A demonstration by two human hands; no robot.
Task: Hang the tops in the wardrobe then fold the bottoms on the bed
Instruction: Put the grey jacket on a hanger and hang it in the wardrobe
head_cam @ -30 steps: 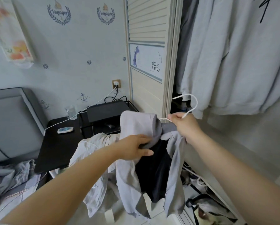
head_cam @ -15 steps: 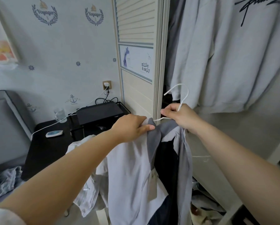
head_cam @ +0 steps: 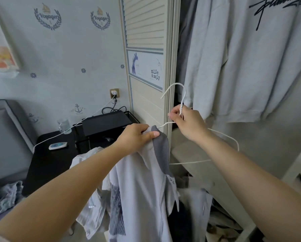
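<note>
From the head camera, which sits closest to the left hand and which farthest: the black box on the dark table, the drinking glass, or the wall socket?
Measured across the picture from the left hand, which grips the grey top's collar:
1. Black box, just up and to its left on the dark table.
2. Wall socket, higher on the wall, and the drinking glass, further left on the table's back edge: too close to call.

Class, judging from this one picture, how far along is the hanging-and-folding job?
Done: a grey sweatshirt hangs in the wardrobe. In hand: the right hand holds a white wire hanger while the left hand grips a light grey zip top, one hanger arm still bare. Left: hanging it; clothes wait on the bed.
</note>
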